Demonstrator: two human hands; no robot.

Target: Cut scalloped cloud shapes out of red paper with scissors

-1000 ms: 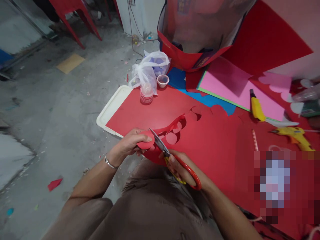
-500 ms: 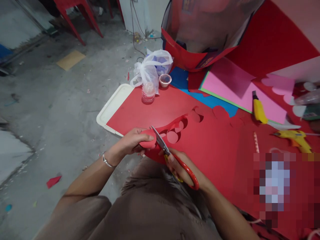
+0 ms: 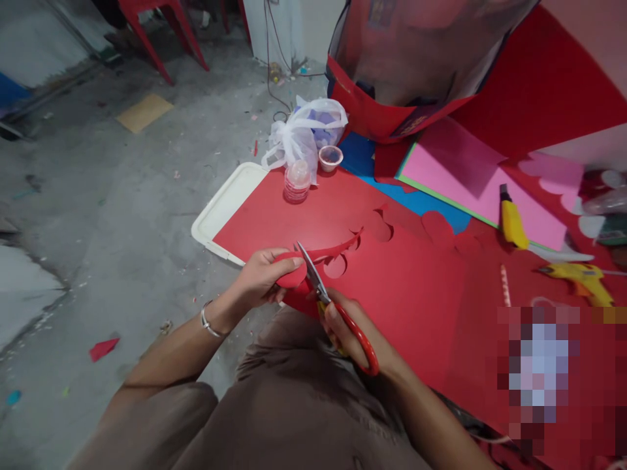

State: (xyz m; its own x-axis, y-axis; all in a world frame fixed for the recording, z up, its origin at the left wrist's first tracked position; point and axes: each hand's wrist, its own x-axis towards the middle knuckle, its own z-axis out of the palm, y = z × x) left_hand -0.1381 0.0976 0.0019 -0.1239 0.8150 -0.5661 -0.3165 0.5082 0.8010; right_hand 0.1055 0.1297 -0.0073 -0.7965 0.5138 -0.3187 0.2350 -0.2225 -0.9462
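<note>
Just off the view's centre, toward seven o'clock, your left hand (image 3: 264, 277) is pinching a rounded red paper piece (image 3: 292, 275) under its thumb, apparently leaving the edge free beside the blades. Your right hand (image 3: 347, 329) is gripping the scissors (image 3: 318, 286) by the handles, seemingly for steady aim, pointing them toward eleven o'clock. A narrow paper strip (image 3: 339, 250) is trailing toward two o'clock.

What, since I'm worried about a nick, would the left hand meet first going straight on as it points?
Most likely the scissors' blades, right beside the red disc that the left hand holds, though one view leaves the exact depth unclear.
</note>
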